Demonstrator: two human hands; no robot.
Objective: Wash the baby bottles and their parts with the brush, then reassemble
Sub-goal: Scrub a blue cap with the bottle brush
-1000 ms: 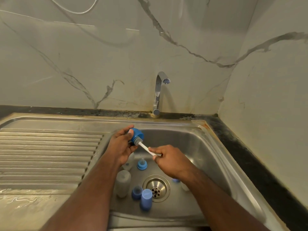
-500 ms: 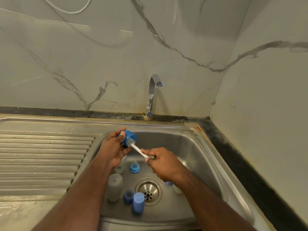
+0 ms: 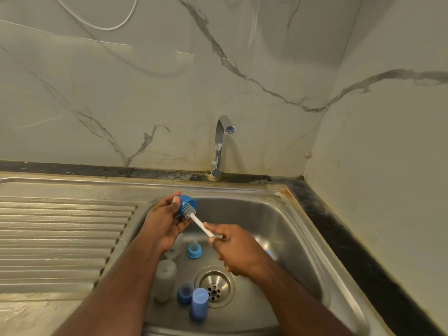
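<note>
My left hand (image 3: 164, 221) grips a blue bottle cap (image 3: 187, 204) above the sink's left side, its open end turned right. My right hand (image 3: 236, 246) holds the white handle of a brush (image 3: 201, 225), whose grey bristles sit inside the cap. In the basin below lie a cloudy bottle (image 3: 164, 280), a blue collar with a teat (image 3: 194, 249), a blue ring (image 3: 185, 293) and a blue cap (image 3: 199, 303). A second clear bottle is partly hidden under my left wrist. Something blue peeks out behind my right hand.
The steel sink (image 3: 286, 229) has a drain (image 3: 215, 286) at its middle. A chrome tap (image 3: 220, 146) stands behind it; no water runs. A ribbed draining board (image 3: 60, 241) lies to the left. Marble walls close the back and right.
The hands hold the same grip on cap and brush. The view has shifted a little, and the brush sits at much the same depth in the cap.
</note>
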